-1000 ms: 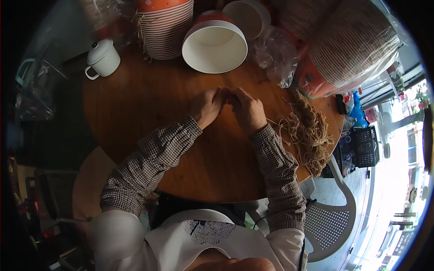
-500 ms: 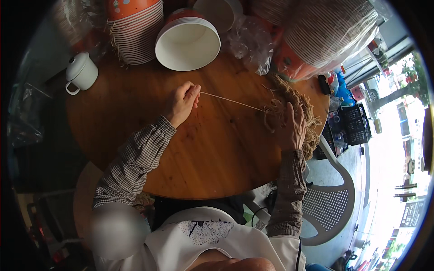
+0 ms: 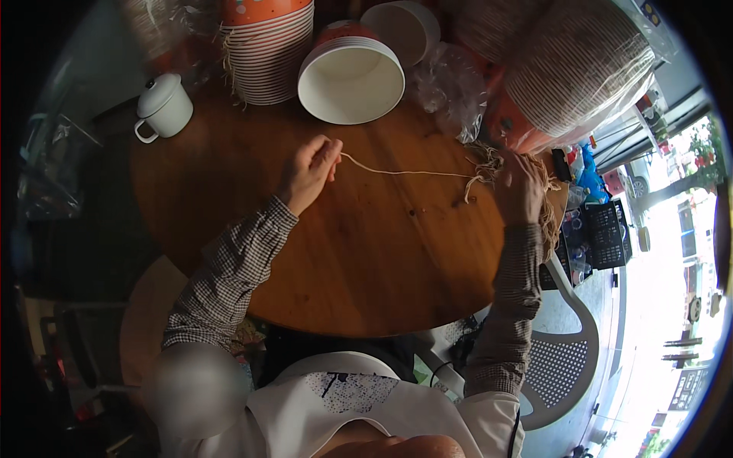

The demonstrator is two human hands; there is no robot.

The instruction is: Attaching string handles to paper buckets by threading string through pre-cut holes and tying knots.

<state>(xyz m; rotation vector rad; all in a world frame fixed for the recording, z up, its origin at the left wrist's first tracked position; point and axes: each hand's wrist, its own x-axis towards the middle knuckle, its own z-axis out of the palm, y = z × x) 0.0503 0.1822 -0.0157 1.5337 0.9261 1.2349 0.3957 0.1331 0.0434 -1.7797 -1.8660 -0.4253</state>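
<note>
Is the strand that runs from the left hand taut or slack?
Slack: the strand dips beside the left hand, then curves toward the bundle at the right hand instead of running straight.

Dark-and-white checked forearm sleeves (image 3: 229, 275), white top (image 3: 286, 416), dark-blue speckled print (image 3: 355, 393) on its front, bare hands (image 3: 307, 172)

The brown wooden tabletop (image 3: 366, 259) has a curved edge and a few dark spots. Along its far side sit a lidded white mug (image 3: 169, 111), a tall bowl stack (image 3: 267, 65), a shorter bowl stack (its pale inside showing) (image 3: 351, 84), a crumpled clear bag (image 3: 452, 95) and a plastic-wrapped bowl stack (image 3: 576, 76); beige twine (image 3: 482, 162) lies at the right.
</note>
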